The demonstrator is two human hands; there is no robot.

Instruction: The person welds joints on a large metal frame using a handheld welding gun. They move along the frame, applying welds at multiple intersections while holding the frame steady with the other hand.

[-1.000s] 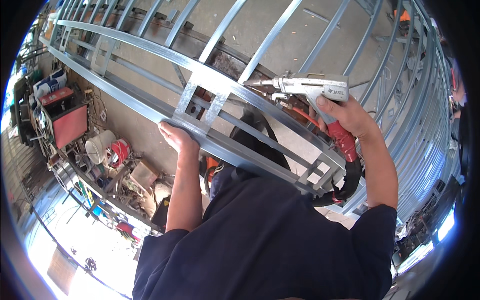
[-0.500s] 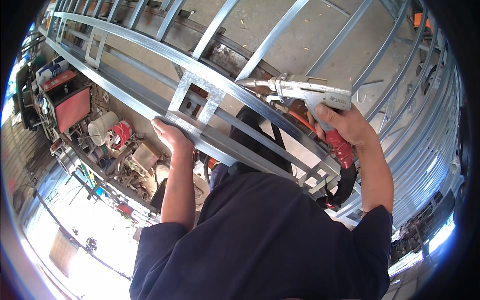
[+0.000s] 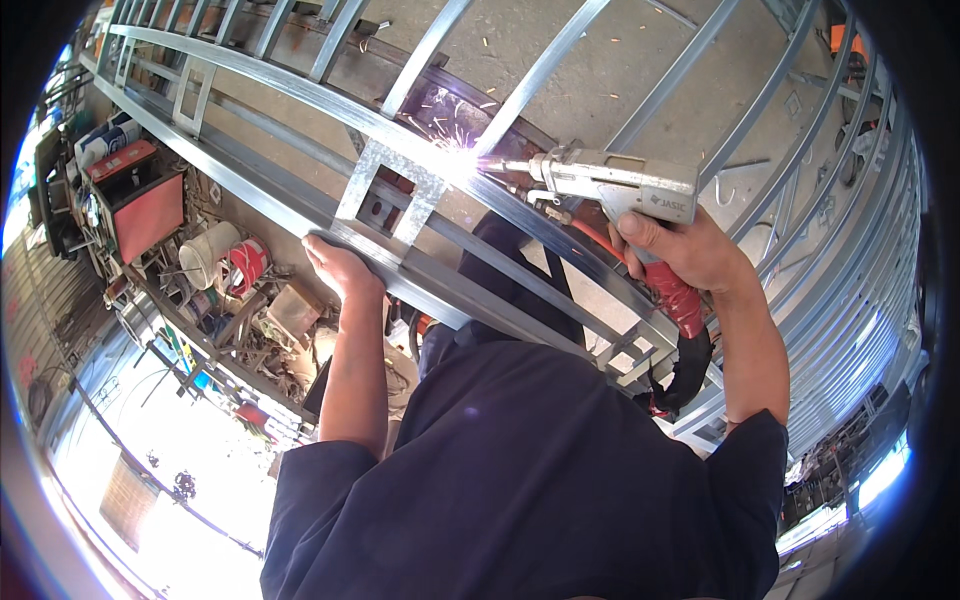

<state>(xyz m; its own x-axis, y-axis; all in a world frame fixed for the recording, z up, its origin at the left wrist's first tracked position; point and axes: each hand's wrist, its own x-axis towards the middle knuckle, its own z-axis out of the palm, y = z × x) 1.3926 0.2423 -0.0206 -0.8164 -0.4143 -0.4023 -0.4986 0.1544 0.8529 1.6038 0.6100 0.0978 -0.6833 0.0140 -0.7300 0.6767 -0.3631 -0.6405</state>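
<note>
My right hand [image 3: 680,245] is wrapped round the handle of a grey welding gun [image 3: 625,180] with a red and black taped cable. The gun's nozzle points left at a metal frame [image 3: 300,92], and a bright arc with flying sparks burns at its tip, where a crossbar meets the long rail. The glare hides the joint itself. With my left hand [image 3: 342,268] I grip the near square tube [image 3: 225,170] of the frame. Between the near tube and the rail sits a square galvanized bracket [image 3: 428,190] with an open middle, just left of my right hand.
Past the rail, several parallel crossbars [image 3: 540,75] run over a concrete floor with scattered small bits. To the left stand a red-sided box [image 3: 143,218], a white bucket [image 3: 203,250], a red spool [image 3: 248,267] and scrap. Stacked metal tubes [image 3: 850,310] curve along the right.
An arc has lit at the gun's tip, throwing sparks and purple light on the metal around it. The gun has shifted very slightly left; my left hand stays on the tube.
</note>
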